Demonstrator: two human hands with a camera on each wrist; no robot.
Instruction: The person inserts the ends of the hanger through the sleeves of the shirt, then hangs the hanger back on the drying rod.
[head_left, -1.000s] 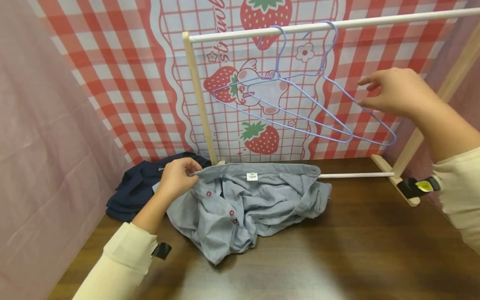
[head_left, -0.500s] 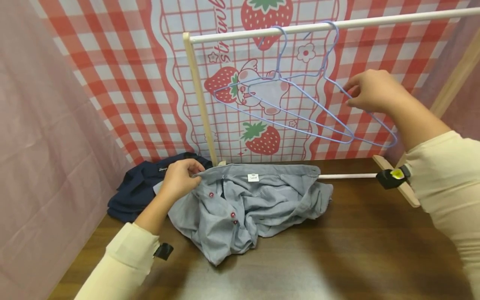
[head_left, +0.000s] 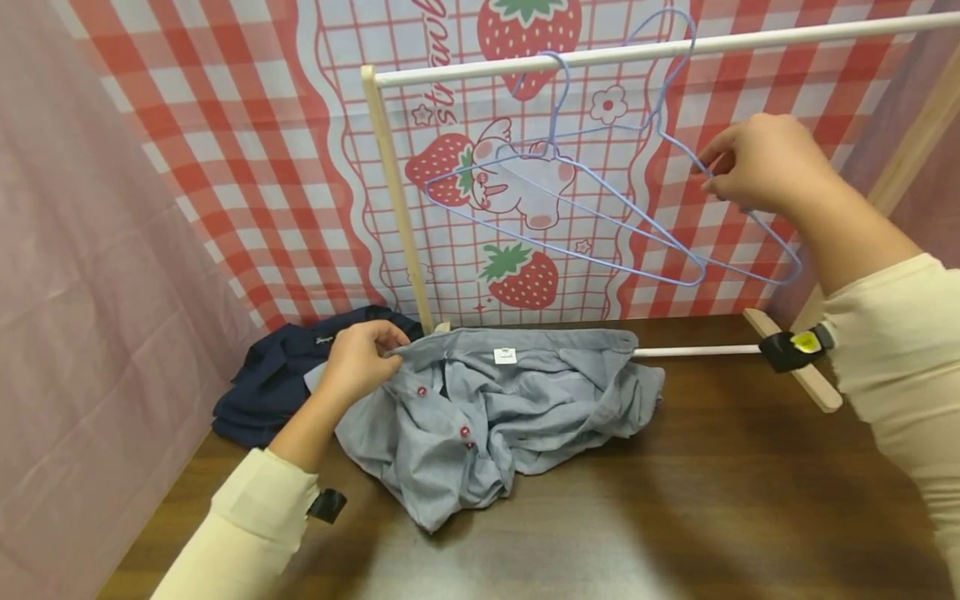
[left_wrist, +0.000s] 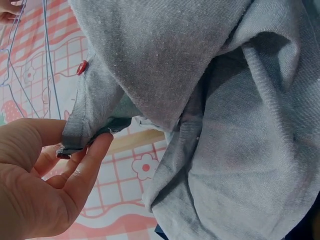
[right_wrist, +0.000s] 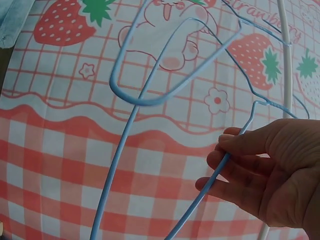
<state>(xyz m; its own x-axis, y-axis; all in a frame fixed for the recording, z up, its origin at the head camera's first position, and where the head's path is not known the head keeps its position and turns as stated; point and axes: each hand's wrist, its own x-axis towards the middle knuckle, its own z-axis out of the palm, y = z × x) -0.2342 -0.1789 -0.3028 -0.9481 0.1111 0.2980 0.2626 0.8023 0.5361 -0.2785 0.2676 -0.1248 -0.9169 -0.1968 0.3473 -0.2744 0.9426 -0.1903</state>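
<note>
on the bench point(head_left: 600, 533), the grey garment point(head_left: 555, 408) looks soft, limp, best held by its waistband point(head_left: 555, 338), whose corner the left grip point(head_left: 360, 358) pinches; beyond, at the rail point(head_left: 825, 36), the right grip point(head_left: 765, 162) pinches a blue hanger point(right_wrist: 187, 212) by its arm, a sound hold on light-looking, springy wire

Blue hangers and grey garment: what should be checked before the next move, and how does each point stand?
1. Right hand pinching a blue hanger: ok, along one sloping side.
2. That hanger's hook free of the rail: cannot tell; the bend stands above the rail, but both overlap in view.
3. Outline clear of the other hanger: not ok; they cross in the head view.
4. Left hand pinching the grey garment: ok, by its edge.
5. Garment smoothed out: not ok; it lies bunched and folded.
</note>
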